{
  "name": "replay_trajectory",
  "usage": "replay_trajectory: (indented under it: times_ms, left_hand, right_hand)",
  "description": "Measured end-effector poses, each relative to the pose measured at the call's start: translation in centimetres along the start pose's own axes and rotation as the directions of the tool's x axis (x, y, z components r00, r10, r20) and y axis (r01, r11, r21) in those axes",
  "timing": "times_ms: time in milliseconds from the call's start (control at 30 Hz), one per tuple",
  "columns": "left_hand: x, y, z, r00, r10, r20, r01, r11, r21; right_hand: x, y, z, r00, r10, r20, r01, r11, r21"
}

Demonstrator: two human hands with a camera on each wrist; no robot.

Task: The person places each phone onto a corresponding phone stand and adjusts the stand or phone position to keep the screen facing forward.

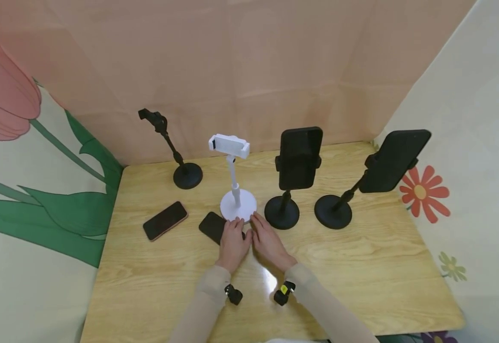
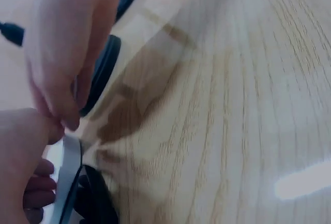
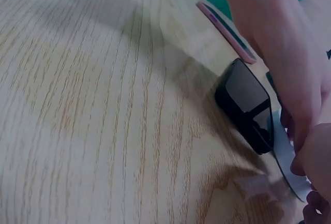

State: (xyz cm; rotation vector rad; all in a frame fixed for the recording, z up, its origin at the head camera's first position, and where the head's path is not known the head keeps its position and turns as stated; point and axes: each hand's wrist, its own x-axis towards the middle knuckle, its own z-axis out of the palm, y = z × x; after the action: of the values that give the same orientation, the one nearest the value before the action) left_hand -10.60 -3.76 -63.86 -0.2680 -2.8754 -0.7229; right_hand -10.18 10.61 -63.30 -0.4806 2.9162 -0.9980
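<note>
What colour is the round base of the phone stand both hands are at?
White; that phone-stand base shows best in the head view.

As I see it, the middle stand [image 1: 235, 190] is white, with a dark patch on its clamp. The three other stands [image 1: 178, 157] [image 1: 281, 212] [image 1: 333, 212] are black. The phone beside the white base [image 1: 211, 226] is black; the leftmost phone [image 1: 165, 220] has a black face and a pink edge. Tabletop [image 1: 146, 286]: yellow-brown, wood-grained. Back cloth [image 1: 275, 62]: plain salmon pink. Left cloth [image 1: 17, 276]: white, printed with a pink tulip [image 1: 5, 90] and green leaves [image 1: 39, 224]. Sleeves [image 1: 206, 290]: beige.
</note>
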Motion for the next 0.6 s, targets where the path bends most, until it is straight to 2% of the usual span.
replay_trajectory:
  times_ms: [100, 167, 300, 367, 433, 600]
  left_hand:
    - [0.0, -0.9, -0.4, 0.999, 0.0, -0.041, -0.001, 1.0, -0.016]
    - [0.2, -1.9, -0.7, 0.999, 0.001, -0.043, -0.001, 1.0, 0.002]
    - [0.9, -3.1, -1.3, 0.999, -0.025, 0.029, 0.024, 0.999, 0.045]
    - [1.1, -3.2, -1.6, 0.996, -0.046, 0.073, 0.042, 0.998, 0.05]
    - [1.2, -3.3, -1.7, 0.995, -0.055, 0.089, 0.051, 0.998, 0.038]
    - [1.1, -3.2, -1.7, 0.997, -0.037, 0.068, 0.037, 0.999, 0.008]
  right_hand:
    - [0.1, 0.0, 0.0, 1.0, 0.011, 0.0, -0.011, 1.0, 0.008]
    - [0.1, 0.0, 0.0, 1.0, 0.014, -0.002, -0.014, 1.0, 0.012]
    - [0.2, 0.0, -0.1, 1.0, -0.003, 0.009, 0.003, 1.0, -0.011]
    - [0.3, 0.0, -0.1, 1.0, -0.025, 0.009, 0.025, 0.999, -0.047]
    - [0.4, -0.1, 0.0, 0.999, -0.047, 0.004, 0.047, 0.995, -0.085]
    - [0.3, -0.2, 0.1, 0.997, -0.082, -0.007, 0.079, 0.984, -0.162]
